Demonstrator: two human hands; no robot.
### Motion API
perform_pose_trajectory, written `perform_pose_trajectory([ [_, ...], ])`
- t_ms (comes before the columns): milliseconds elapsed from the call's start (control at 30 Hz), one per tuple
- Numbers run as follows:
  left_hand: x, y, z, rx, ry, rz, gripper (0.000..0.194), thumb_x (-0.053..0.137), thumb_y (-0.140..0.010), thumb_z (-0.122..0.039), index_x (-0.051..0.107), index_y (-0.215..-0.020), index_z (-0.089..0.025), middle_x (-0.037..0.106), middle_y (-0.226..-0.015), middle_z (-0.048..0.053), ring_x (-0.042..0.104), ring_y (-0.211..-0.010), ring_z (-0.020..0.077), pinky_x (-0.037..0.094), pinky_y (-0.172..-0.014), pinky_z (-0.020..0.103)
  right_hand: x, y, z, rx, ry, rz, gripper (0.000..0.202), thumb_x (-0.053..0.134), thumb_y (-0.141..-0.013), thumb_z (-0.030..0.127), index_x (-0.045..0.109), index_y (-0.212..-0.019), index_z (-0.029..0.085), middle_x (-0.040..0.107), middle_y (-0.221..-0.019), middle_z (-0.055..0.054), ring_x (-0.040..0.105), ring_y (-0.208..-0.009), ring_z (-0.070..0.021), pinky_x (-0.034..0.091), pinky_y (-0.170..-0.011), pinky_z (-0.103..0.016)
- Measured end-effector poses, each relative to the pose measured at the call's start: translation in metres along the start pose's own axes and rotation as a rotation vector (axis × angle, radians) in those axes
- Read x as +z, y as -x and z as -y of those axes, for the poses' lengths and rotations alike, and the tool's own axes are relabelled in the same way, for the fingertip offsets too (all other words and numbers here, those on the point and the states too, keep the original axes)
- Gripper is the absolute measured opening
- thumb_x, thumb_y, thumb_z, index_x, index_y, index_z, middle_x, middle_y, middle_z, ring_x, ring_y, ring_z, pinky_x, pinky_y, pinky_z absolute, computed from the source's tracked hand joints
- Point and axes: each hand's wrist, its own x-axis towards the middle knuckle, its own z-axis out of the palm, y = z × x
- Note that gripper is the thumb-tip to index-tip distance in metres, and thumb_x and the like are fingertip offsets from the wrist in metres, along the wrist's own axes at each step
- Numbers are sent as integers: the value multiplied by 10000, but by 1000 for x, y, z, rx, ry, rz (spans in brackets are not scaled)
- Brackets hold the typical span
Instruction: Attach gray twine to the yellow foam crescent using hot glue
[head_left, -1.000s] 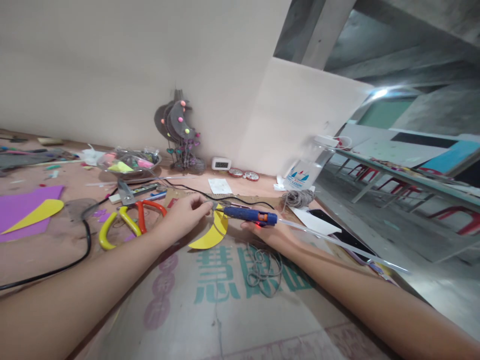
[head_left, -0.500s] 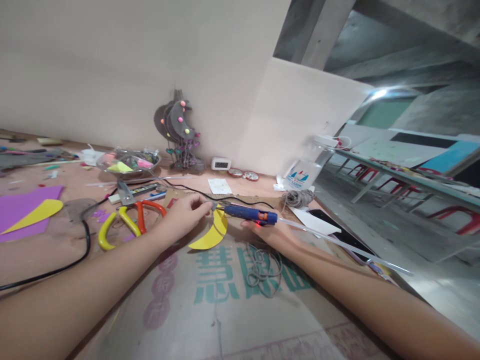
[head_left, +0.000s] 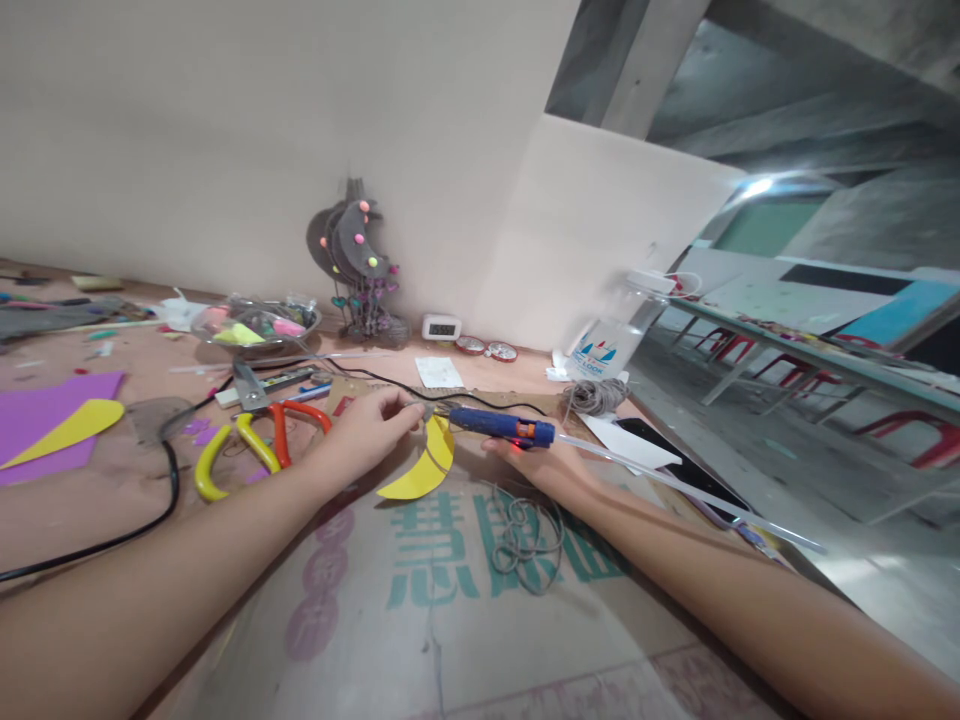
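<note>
My right hand (head_left: 544, 455) is wrapped around a blue hot glue gun (head_left: 499, 426), with a long clear glue stick (head_left: 697, 491) jutting from its back and a small red light glowing beneath. The gun's nozzle points left, close to the fingertips of my left hand (head_left: 379, 425). Those fingers are pinched on what looks like the end of a grey string, just above a yellow crescent cutout (head_left: 421, 474). Part of the string crosses the crescent. A loose tangle of grey string (head_left: 525, 540) lies below the gun on the printed cardboard (head_left: 360, 640).
Scissors (head_left: 259, 440) with yellow and orange handles lie left, near purple foam (head_left: 60, 420). Behind are a bowl of clay (head_left: 255, 335), grey moon ornaments (head_left: 356, 250), a small digital clock (head_left: 441, 328), a string bundle (head_left: 596, 397) and a clear plastic jug (head_left: 615, 335).
</note>
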Motion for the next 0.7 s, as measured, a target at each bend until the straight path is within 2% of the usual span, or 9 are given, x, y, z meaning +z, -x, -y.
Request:
perform_pose_trajectory([
  [300,0,0,1,2,-13,8,249,515,-772,-410,530,-670,-183,606,-645,-4,554,-632,152,395,-617,258,-1,1,1,-5,-8,2,221,647,-679,374,598,-698,159,585,-638,-4,501,-572,-129,391,-521,-245],
  [700,0,1,1,-3,-18,13,249,529,-758,-417,545,-671,-184,606,-645,-6,544,-622,148,390,-601,248,-2,0,1,-31,8,8,247,644,-693,404,574,-698,167,559,-628,12,479,-569,-117,362,-511,-236],
])
